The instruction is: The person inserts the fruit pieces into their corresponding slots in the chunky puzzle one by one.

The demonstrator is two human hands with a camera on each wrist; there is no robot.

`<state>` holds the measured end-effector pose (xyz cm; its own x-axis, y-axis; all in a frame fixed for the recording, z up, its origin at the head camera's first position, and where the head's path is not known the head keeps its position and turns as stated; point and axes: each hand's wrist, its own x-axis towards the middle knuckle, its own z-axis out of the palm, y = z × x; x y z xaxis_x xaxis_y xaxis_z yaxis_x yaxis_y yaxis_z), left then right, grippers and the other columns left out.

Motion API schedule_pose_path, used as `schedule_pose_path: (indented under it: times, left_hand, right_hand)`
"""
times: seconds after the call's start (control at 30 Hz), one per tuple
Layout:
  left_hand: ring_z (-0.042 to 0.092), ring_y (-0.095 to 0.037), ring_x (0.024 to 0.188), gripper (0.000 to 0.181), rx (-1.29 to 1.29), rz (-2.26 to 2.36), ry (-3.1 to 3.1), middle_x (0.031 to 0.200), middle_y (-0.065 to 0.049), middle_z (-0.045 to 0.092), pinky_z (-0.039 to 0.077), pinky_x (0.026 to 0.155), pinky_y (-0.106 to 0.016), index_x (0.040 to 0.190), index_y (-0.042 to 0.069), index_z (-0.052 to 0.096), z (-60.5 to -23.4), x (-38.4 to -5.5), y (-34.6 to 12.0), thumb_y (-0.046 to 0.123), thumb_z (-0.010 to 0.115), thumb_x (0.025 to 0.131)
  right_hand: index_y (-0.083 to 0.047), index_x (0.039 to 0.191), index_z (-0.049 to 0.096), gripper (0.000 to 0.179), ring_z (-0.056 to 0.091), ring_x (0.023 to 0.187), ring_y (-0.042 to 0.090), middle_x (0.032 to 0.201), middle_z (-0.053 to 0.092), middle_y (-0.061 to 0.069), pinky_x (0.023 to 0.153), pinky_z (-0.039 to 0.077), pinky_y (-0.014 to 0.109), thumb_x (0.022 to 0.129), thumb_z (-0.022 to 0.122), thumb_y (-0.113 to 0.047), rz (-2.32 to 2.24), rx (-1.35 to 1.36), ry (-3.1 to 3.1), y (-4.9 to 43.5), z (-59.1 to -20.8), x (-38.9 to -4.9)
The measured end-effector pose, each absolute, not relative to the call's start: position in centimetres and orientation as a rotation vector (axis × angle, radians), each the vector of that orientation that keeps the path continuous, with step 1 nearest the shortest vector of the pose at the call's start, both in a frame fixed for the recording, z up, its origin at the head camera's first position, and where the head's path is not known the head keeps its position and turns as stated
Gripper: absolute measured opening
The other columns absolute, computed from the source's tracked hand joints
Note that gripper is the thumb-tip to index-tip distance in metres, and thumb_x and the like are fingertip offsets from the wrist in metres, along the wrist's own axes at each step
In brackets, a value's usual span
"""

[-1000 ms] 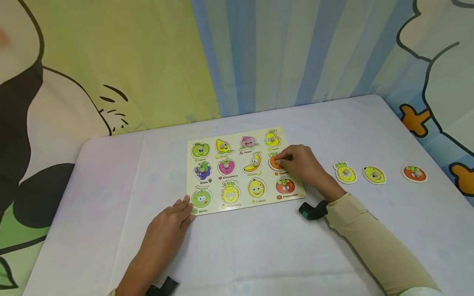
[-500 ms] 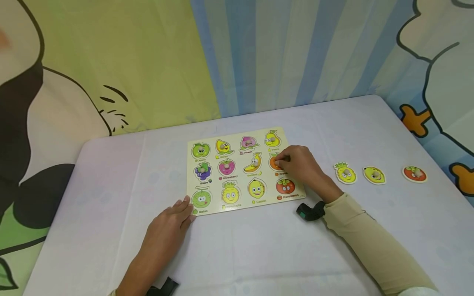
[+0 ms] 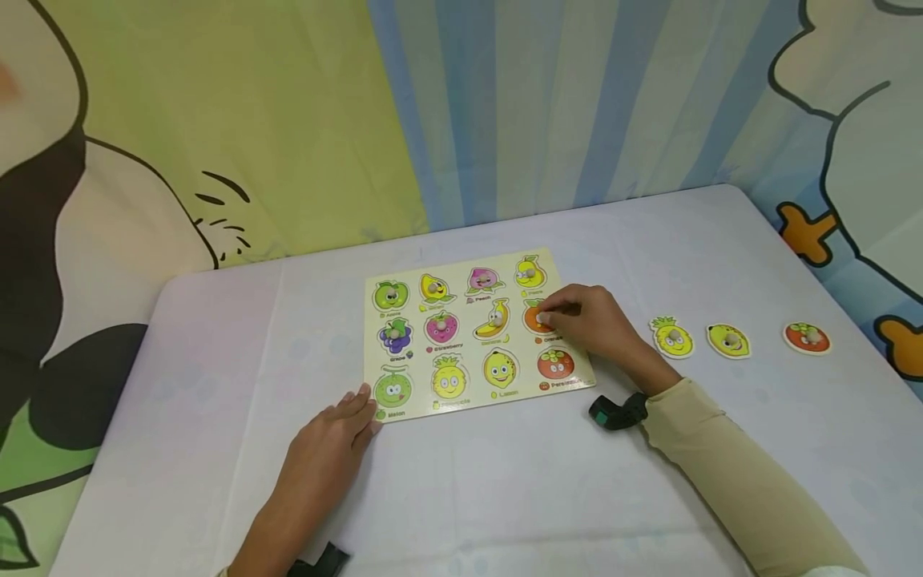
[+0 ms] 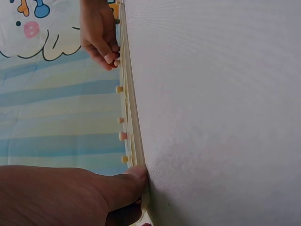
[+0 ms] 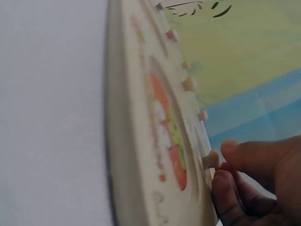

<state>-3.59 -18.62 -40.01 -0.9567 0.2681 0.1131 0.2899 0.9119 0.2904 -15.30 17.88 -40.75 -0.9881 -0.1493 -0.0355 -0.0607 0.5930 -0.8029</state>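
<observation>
The wooden fruit puzzle board (image 3: 472, 397) lies flat in the head view, most of its fruit places filled with knobbed pieces. My left hand (image 3: 328, 445) holds its near left corner, the thumb at the front edge and the fingers along the left side; in the left wrist view the thumb (image 4: 129, 183) lies against that edge. My right hand (image 3: 591, 320) is over the board's right side. Its thumb and forefinger pinch the knob (image 5: 211, 159) of the orange piece (image 3: 534, 316), which sits at its printed place and is partly hidden by the fingers.
Right of the board lie a pineapple piece (image 3: 672, 338), a lemon piece (image 3: 728, 342) and a persimmon piece (image 3: 807, 339). Pineapple, lemon, persimmon and melon pictures show without knobs in the front row. A white cloth covers the table (image 3: 519, 497); a printed curtain (image 3: 303, 120) hangs behind.
The right wrist shifts slightly left and then back right, its fingers staying at the orange piece. The left hand and the board keep their places.
</observation>
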Motion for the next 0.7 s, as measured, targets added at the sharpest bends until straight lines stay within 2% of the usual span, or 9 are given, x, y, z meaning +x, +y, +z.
schedule_pose_path:
  times: [0.4,0.7]
  left_hand:
    - [0.059,-0.034,0.116,0.04,-0.432,-0.479,-3.007,0.129,-0.014,0.06,0.05,0.093,-0.05,0.118,-0.002,0.068,-40.0,-3.6,-18.6,0.006,0.08,0.08]
    - [0.06,-0.034,0.115,0.04,-0.445,-0.464,-2.988,0.128,-0.015,0.06,0.05,0.093,-0.049,0.116,-0.002,0.069,-40.2,-3.6,-18.6,0.005,0.081,0.079]
  right_hand:
    - [-0.003,0.108,0.073,0.017,0.065,0.091,0.02,0.109,0.069,0.01,0.07,0.052,0.017,0.092,0.067,-0.007,-1.496,-0.157,2.764,19.9,-39.7,-14.8]
    - [-0.005,0.11,0.073,0.021,0.062,0.094,0.018,0.11,0.069,0.009,0.071,0.05,0.015,0.093,0.068,-0.015,-1.41,-0.044,2.808,22.6,-39.4,-13.6]
